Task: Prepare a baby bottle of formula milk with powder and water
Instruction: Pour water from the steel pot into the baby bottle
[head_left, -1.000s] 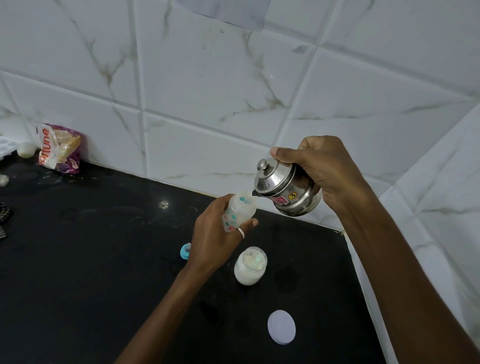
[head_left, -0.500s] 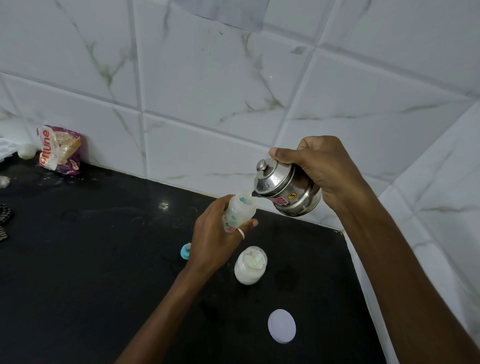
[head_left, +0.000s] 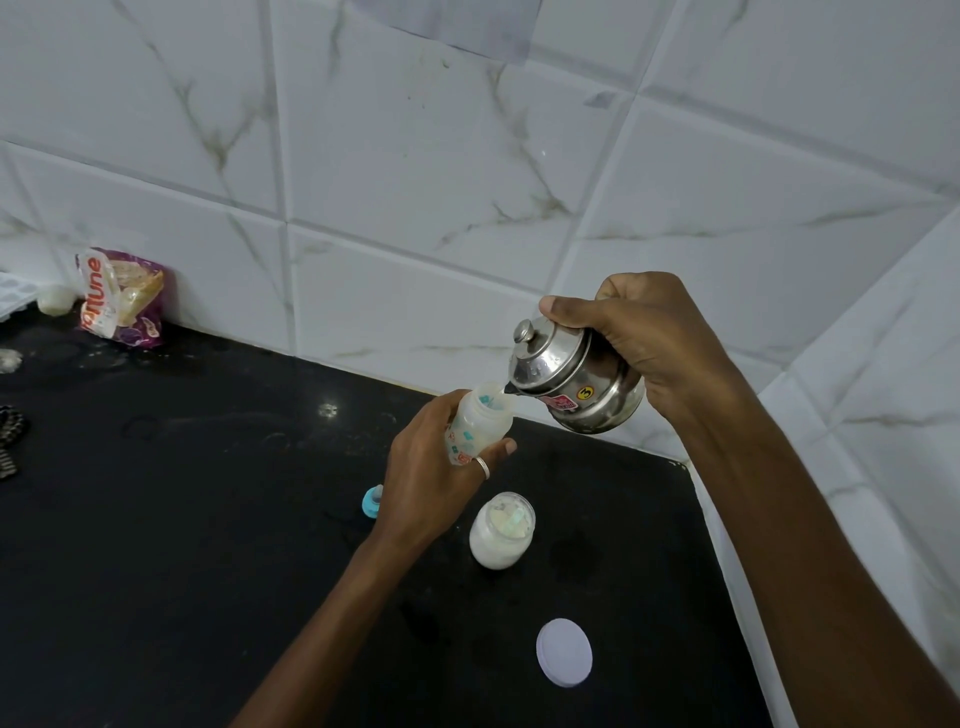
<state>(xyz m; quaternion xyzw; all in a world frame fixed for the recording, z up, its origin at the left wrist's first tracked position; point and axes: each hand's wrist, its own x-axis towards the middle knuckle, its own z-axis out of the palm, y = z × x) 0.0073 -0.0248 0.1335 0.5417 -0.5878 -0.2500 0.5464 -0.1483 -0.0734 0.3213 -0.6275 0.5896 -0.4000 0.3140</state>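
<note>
Both hands are busy above the black counter (head_left: 156, 545), and both are raised off it; the left hand (head_left: 431, 483) is wrapped round the lower body of the baby bottle (head_left: 480, 423), with fingers curled about it and a ring (head_left: 483, 466) on one finger; the bottle is uncapped, held nearly upright with a slight lean, its open mouth turned up toward the right hand. The right hand (head_left: 649, 343) clasps a small steel pot (head_left: 576, 387) from behind, thumb laid along the top beside the knobbed lid; the pot is tipped down to the left so that its short spout sits right at the rim of the bottle's mouth; whether liquid is running cannot be told. The bottle thus lies between the two hands, gripped by the left one and met from above by the pot in the right.

Just beside the left wrist, an open jar of white powder (head_left: 501, 530) stands upright on the counter; a round white lid (head_left: 564, 652) lies flat nearer the person, apart from the jar; a blue bottle cap (head_left: 371, 501) shows partly behind the left hand. Far to the left, a purple packet (head_left: 122, 299) leans against the white tiled wall (head_left: 415, 156).
</note>
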